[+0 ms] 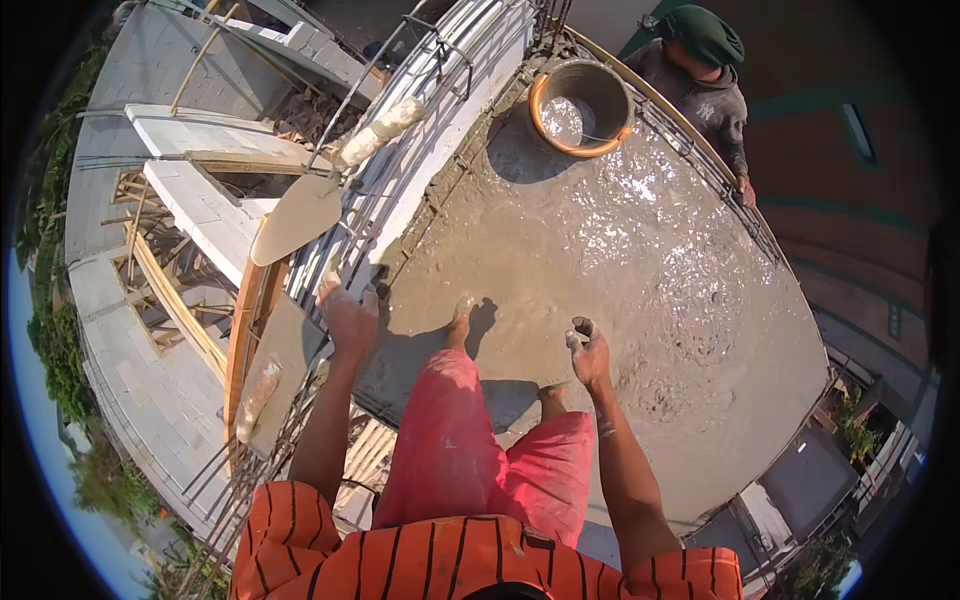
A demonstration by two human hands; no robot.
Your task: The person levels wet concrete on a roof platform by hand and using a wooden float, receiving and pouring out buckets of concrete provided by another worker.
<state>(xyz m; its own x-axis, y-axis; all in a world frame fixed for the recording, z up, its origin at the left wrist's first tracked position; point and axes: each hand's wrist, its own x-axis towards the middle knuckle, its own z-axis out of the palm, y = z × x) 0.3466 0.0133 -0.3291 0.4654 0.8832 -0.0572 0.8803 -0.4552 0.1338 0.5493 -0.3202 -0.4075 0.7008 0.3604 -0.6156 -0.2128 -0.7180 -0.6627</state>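
My left hand (350, 320) hangs near the white slab edge at the left of the wet concrete (520, 270). Its fingers look apart, with nothing seen in them. Over the concrete, my right hand (590, 355) is loosely curled, a gap between thumb and fingers, and appears to hold nothing. Beyond my left hand is a pointed trowel (300, 215) with a pale, crusted handle (380, 132). A flat grey float (285, 365) with a similar handle lies beside my left forearm. My bare feet stand in the concrete. An orange-rimmed bucket (538, 115) sits at the far side.
A person in a green head covering (705, 38) stands beyond the far right edge, one hand on the formwork (755, 220). White conduits or bars (440, 90) run along the left edge. Beyond lie timber boards (180, 300) and grey roofing (130, 350). Rebar ends (230, 490) stick out lower left.
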